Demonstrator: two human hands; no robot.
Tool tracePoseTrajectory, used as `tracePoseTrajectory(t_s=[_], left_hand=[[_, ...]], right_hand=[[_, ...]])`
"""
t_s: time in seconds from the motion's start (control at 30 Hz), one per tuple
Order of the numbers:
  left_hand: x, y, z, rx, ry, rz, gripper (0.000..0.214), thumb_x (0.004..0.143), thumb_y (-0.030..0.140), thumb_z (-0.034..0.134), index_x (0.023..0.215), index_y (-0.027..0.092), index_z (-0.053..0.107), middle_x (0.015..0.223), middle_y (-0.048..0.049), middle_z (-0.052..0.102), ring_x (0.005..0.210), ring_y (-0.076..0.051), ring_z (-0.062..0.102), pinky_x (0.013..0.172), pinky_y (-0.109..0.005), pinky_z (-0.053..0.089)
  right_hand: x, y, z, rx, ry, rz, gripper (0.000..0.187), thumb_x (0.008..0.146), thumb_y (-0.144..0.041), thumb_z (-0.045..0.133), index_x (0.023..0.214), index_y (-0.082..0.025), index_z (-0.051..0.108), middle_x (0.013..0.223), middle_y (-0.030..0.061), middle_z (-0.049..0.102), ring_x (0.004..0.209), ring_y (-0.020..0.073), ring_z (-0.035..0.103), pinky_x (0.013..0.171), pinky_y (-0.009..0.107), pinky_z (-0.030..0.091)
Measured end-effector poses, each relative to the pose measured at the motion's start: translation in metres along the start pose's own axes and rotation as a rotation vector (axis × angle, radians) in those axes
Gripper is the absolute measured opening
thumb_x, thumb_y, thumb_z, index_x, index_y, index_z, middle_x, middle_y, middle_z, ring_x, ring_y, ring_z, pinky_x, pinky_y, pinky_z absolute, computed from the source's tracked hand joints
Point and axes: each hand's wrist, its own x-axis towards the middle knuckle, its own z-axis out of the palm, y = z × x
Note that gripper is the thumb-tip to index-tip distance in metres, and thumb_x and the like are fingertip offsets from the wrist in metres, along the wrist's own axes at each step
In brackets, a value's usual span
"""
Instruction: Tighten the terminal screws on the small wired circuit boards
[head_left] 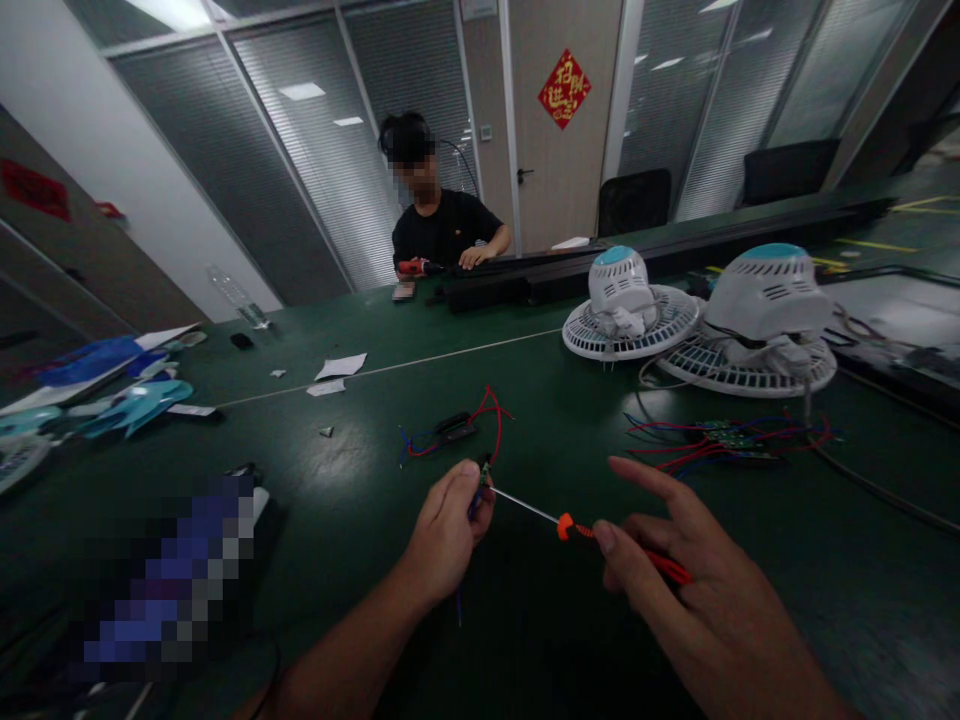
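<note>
My left hand (448, 525) pinches a small green circuit board (485, 474) with red and blue wires running off it. The fingers cover much of the board. In my right hand (694, 565) is a screwdriver (574, 527) with an orange and black handle, held between thumb and fingers with the index finger stretched out. Its thin metal shaft points left, and the tip meets the board's edge or lies very close to it. Just beyond my left hand lies a black component with red and blue wires (456, 430). A bunch of wired circuit boards (724, 437) rests past my right hand.
Two white fan heads (619, 290) (765, 300) lie grille-down at the right of the green table (360, 530). Blue fan blades (139, 405), paper scraps (341, 367) and a plastic bottle (238, 297) are at the left. Across the table sits a person (450, 225) with a red tool.
</note>
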Motion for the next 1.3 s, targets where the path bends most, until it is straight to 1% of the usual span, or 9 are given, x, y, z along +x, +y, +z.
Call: tracePoseTrajectory(t_s=[0.13, 0.27, 0.43, 0.57, 0.7, 0.83, 0.97, 1.1, 1.3], left_hand=[[0.0, -0.0006, -0.0002, -0.002, -0.005, 0.004, 0.032, 0.069, 0.047, 0.06, 0.07, 0.015, 0.053, 0.044, 0.0081, 0.041, 0.035, -0.005, 0.033, 0.034, -0.017, 0.023], [-0.0003, -0.0003, -0.0002, 0.0, -0.008, 0.005, 0.032, 0.069, 0.046, 0.06, 0.07, 0.015, 0.054, 0.044, 0.0077, 0.041, 0.035, -0.005, 0.034, 0.034, -0.017, 0.023], [-0.0005, 0.0001, -0.0004, 0.009, -0.018, 0.007, 0.033, 0.068, 0.047, 0.06, 0.067, 0.015, 0.054, 0.045, 0.0075, 0.041, 0.036, -0.004, 0.033, 0.035, -0.017, 0.023], [0.0004, -0.0021, -0.0005, 0.012, -0.007, 0.008, 0.034, 0.069, 0.048, 0.059, 0.069, 0.015, 0.053, 0.048, 0.007, 0.043, 0.038, -0.004, 0.034, 0.036, -0.016, 0.024], [0.0013, -0.0038, -0.0011, 0.022, -0.004, 0.021, 0.034, 0.07, 0.048, 0.058, 0.067, 0.014, 0.054, 0.051, 0.0057, 0.045, 0.041, -0.004, 0.036, 0.037, -0.016, 0.025], [0.0022, -0.0038, -0.002, 0.021, 0.004, 0.032, 0.033, 0.071, 0.048, 0.057, 0.067, 0.015, 0.054, 0.052, 0.0056, 0.044, 0.041, -0.005, 0.035, 0.037, -0.016, 0.024], [0.0026, -0.0043, -0.0016, 0.015, 0.013, 0.039, 0.033, 0.07, 0.047, 0.059, 0.068, 0.014, 0.054, 0.055, 0.0047, 0.045, 0.043, -0.005, 0.037, 0.038, -0.016, 0.026], [0.0021, -0.0043, -0.0008, 0.02, 0.026, 0.045, 0.035, 0.07, 0.048, 0.058, 0.067, 0.014, 0.054, 0.054, 0.0047, 0.044, 0.044, -0.005, 0.038, 0.039, -0.016, 0.027], [0.0013, -0.003, -0.0014, 0.047, -0.008, 0.028, 0.034, 0.072, 0.048, 0.056, 0.065, 0.014, 0.054, 0.049, 0.0064, 0.041, 0.039, -0.004, 0.033, 0.036, -0.017, 0.023]], right_hand=[[-0.0004, 0.0016, -0.0014, 0.014, 0.004, 0.008, 0.044, 0.086, -0.038, 0.04, 0.125, -0.017, 0.036, 0.056, -0.0029, 0.063, 0.052, 0.0148, 0.062, 0.045, 0.024, 0.045], [-0.0007, 0.0028, -0.003, -0.003, -0.011, 0.026, 0.044, 0.085, -0.04, 0.041, 0.123, -0.017, 0.04, 0.071, 0.0027, 0.068, 0.062, 0.0164, 0.064, 0.047, 0.025, 0.046], [-0.0002, 0.0026, -0.0017, -0.019, 0.006, 0.031, 0.046, 0.083, -0.04, 0.046, 0.122, -0.017, 0.041, 0.07, 0.0015, 0.068, 0.058, 0.0153, 0.063, 0.05, 0.026, 0.047], [-0.0012, 0.0015, -0.0007, 0.025, 0.005, 0.033, 0.046, 0.083, -0.04, 0.047, 0.123, -0.02, 0.036, 0.068, -0.0018, 0.067, 0.055, 0.0139, 0.062, 0.051, 0.025, 0.046], [-0.0024, -0.0004, -0.0015, -0.002, -0.037, 0.064, 0.046, 0.087, -0.043, 0.039, 0.127, -0.022, 0.033, 0.07, -0.0004, 0.067, 0.061, 0.0159, 0.064, 0.052, 0.027, 0.048], [-0.0039, 0.001, -0.0019, -0.033, -0.099, 0.082, 0.047, 0.09, -0.042, 0.03, 0.132, -0.022, 0.031, 0.061, -0.0023, 0.064, 0.049, 0.0143, 0.06, 0.044, 0.026, 0.046], [-0.0037, 0.0037, -0.0012, -0.075, -0.151, 0.098, 0.046, 0.091, -0.04, 0.027, 0.133, -0.021, 0.032, 0.05, -0.0053, 0.059, 0.043, 0.0129, 0.058, 0.04, 0.024, 0.042], [-0.0023, 0.004, 0.0003, -0.074, -0.11, 0.048, 0.043, 0.09, -0.038, 0.03, 0.13, -0.02, 0.035, 0.049, -0.0065, 0.055, 0.039, 0.0115, 0.053, 0.037, 0.023, 0.038], [-0.0029, 0.0047, 0.0009, -0.043, -0.061, -0.047, 0.042, 0.089, -0.034, 0.036, 0.128, -0.019, 0.032, 0.053, -0.0058, 0.057, 0.044, 0.0117, 0.055, 0.044, 0.024, 0.042]])
